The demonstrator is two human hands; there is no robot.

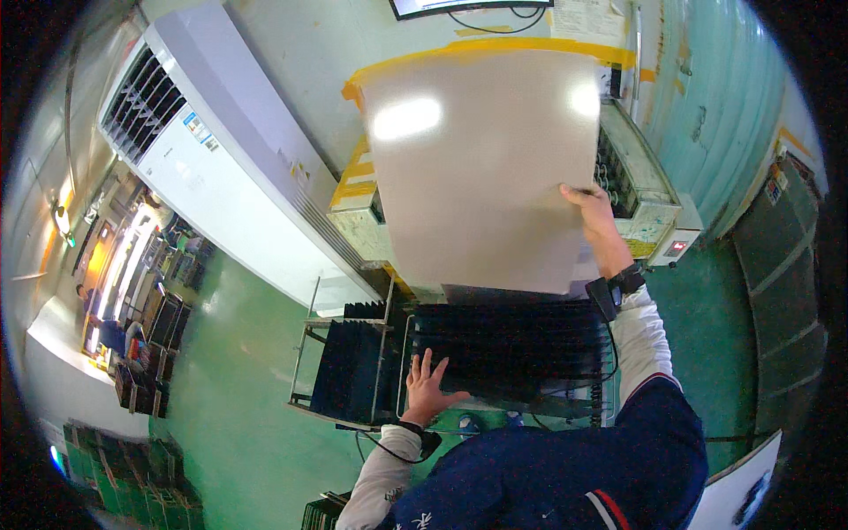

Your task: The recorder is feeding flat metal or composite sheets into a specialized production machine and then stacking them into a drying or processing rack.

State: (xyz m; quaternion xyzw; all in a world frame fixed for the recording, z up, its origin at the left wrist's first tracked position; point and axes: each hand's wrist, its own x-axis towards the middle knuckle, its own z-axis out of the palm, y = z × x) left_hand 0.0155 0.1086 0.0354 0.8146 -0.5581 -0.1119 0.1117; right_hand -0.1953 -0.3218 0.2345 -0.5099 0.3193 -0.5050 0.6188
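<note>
A large beige-grey flat sheet (486,177) with a glossy face stands in front of me, tilted over a machine with rollers. My right hand (594,216) grips its right edge, thumb on the face and the other fingers mostly hidden by the edge. Lower down, my left hand (427,391) is spread open with nothing in it, over the near left part of a rack holding several dark thin boards (512,344). Whether its fingers touch the boards I cannot tell.
Left of the rack is a second metal-framed rack (349,362) with dark boards. The machine's frame (649,181) shows behind the sheet, with a small control box (678,243) at its right. A tall white air conditioner (230,168) stands left. Dark panels (782,283) lean at far right.
</note>
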